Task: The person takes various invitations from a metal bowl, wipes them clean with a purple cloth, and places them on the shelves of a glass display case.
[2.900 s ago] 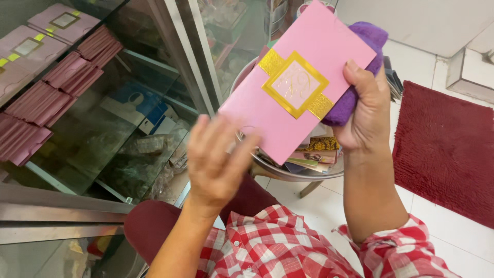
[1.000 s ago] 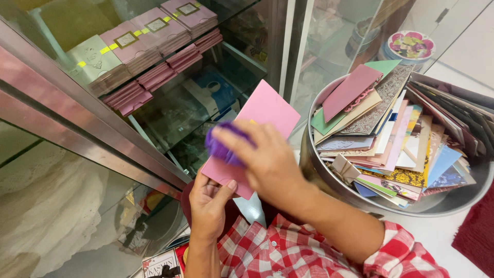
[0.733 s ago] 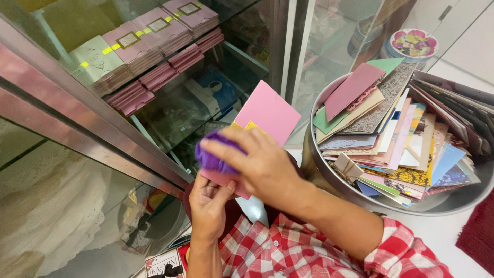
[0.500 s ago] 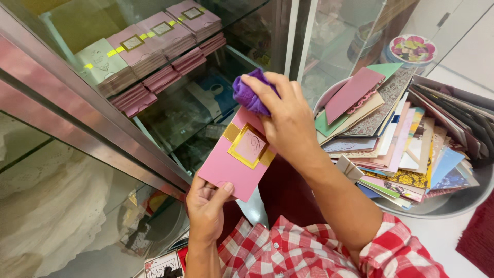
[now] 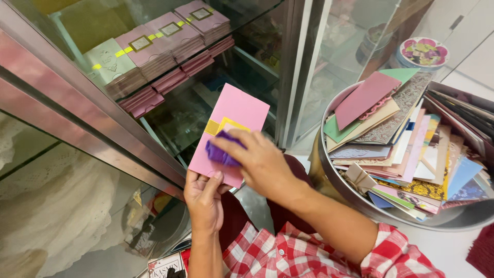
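My left hand [image 5: 203,198] grips the lower edge of a pink card [image 5: 237,110] with a gold band and gold square, holding it upright in front of me. Across the card's middle lies my right hand [image 5: 257,159], pressing a small purple cloth [image 5: 218,153] against the card's face. The cloth covers most of the gold square. Both sleeves are red and white checked.
A glass display cabinet [image 5: 103,123] with stacks of pink and pale green cards [image 5: 154,51] fills the left. A large round metal basin [image 5: 360,203] at the right holds several coloured cards and envelopes. A round floral tin [image 5: 423,51] stands behind it.
My right hand has slid the purple cloth from the card's top edge down to its middle. The card stays in my left hand.
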